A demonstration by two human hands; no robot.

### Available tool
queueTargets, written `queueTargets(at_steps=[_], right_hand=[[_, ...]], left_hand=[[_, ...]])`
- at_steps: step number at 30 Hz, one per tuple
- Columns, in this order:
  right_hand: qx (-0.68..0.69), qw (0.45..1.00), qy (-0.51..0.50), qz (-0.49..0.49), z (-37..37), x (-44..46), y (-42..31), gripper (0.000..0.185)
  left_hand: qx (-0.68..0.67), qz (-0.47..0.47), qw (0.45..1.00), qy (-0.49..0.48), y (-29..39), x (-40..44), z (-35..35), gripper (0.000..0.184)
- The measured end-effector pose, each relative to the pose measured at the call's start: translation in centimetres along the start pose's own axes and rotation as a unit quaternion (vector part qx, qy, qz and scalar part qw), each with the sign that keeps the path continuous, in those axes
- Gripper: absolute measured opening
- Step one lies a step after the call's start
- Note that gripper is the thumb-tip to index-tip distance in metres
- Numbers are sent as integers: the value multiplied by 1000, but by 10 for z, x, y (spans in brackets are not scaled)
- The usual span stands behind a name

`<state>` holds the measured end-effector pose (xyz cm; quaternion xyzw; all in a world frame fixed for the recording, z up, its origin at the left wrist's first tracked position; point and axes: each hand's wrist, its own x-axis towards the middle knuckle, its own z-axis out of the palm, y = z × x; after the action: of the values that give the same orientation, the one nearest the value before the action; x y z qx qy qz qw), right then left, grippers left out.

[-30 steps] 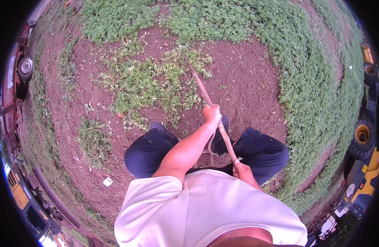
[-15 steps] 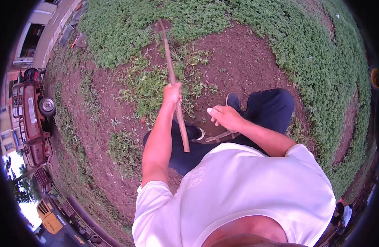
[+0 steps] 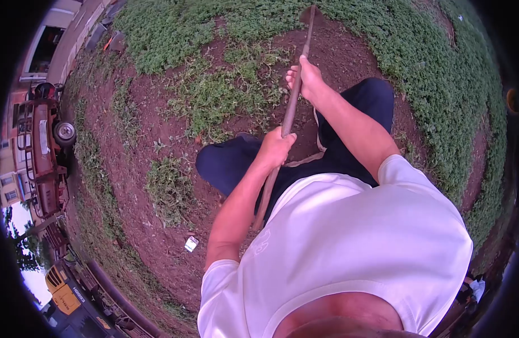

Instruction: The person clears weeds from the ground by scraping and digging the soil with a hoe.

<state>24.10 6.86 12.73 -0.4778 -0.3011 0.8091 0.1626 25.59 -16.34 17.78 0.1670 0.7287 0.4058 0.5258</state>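
1. Hoe point(image 3: 290, 112): a long, slender wooden handle, brownish and slightly uneven, with a dark, broad head at the far end. It slants from the person's lap up to the edge of the green growth, its near end beside the white shirt point(image 3: 355, 236).
2. The left hand point(image 3: 276, 147) is wrapped round the lower handle, thumb across it. The right hand point(image 3: 307, 79) is higher up, its fingers point(image 3: 291, 73) curled about the handle; how tightly they press, I cannot tell.
3. Counts: one tool, two hands on it, and two bent knees in dark trousers point(image 3: 369, 104), one either side of the handle. One small white packet point(image 3: 191, 244) lies on the ground to the left.
4. Surface: bare brown soil point(image 3: 152, 135), crumbly, with one large tangle of cut-looking greenery point(image 3: 225, 96) ahead of the left knee and one smaller clump point(image 3: 169, 183) farther left. Dense low plants point(image 3: 439, 112) cover the ground ahead and to the right.
5. Surroundings: outdoors. At the left edge stand one rusty red vehicle point(image 3: 44, 149), one wheel plainly visible, one orange-and-dark machine point(image 3: 65, 296) and a pale building point(image 3: 9, 169).
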Motion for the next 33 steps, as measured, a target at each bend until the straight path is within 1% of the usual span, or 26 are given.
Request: queueTargets(at_steps=[1, 2, 4, 6, 8, 11, 12, 14, 16, 18, 20, 22, 24, 26, 28, 29, 30, 31, 33], right_hand=[[30, 999, 15, -9, -4, 16, 10, 51], [61, 998, 32, -17, -9, 33, 19, 48], [57, 995, 75, -20, -7, 61, 26, 47], [52, 994, 95, -7, -7, 99, 22, 47], [4, 984, 176, -8, -1, 137, 14, 48], [-35, 976, 216, -8, -2, 217, 0, 47], [-57, 971, 230, -18, -3, 245, -5, 46], [-64, 969, 240, -12, -10, 300, -13, 46], [-72, 965, 252, -9, -19, 356, -28, 45], [-55, 974, 218, -15, -33, 408, -48, 44], [-50, 974, 218, -28, -37, 453, -79, 44], [-45, 977, 203, -38, -41, 495, -111, 43], [-54, 974, 215, -45, -45, 542, -134, 45], [-65, 971, 224, -51, -45, 572, -141, 46], [-196, 938, 284, -29, -38, 592, -138, 47], [-215, 925, 312, -19, -35, 592, -124, 52], [-256, 906, 333, -58, -34, 595, -99, 57], [-277, 897, 341, -41, -28, 588, -86, 60], [-326, 875, 357, -1, -19, 565, -68, 65]], left_hand=[[42, 7, 999, 14, 4, 2, 5, 22], [49, 16, 999, 0, 1, 8, 8, 22], [-25, -28, 999, 6, -12, 30, 7, 26], [-45, -61, 997, -8, -18, 38, 3, 32], [-63, -126, 989, -46, -40, 55, -9, 38], [-101, -179, 977, -50, -51, 94, -25, 45], [-102, -184, 976, -54, -50, 117, -30, 45], [-165, -184, 965, -88, -51, 161, -38, 48], [-161, -197, 963, -92, -31, 212, -44, 48], [-131, -205, 965, -96, -7, 263, -44, 47], [-127, -212, 964, -101, 7, 318, -39, 48], [-61, -126, 987, -73, 9, 372, -31, 45], [-70, -124, 986, -84, 26, 419, -28, 45], [-82, -121, 985, -91, 46, 447, -31, 45], [-114, -159, 976, -91, 61, 462, -36, 43], [-114, -166, 975, -96, 54, 463, -37, 43], [-132, -197, 967, -90, 45, 455, -38, 43], [-151, -225, 959, -83, 36, 446, -39, 42], [-170, -238, 953, -85, 19, 419, -40, 40]])
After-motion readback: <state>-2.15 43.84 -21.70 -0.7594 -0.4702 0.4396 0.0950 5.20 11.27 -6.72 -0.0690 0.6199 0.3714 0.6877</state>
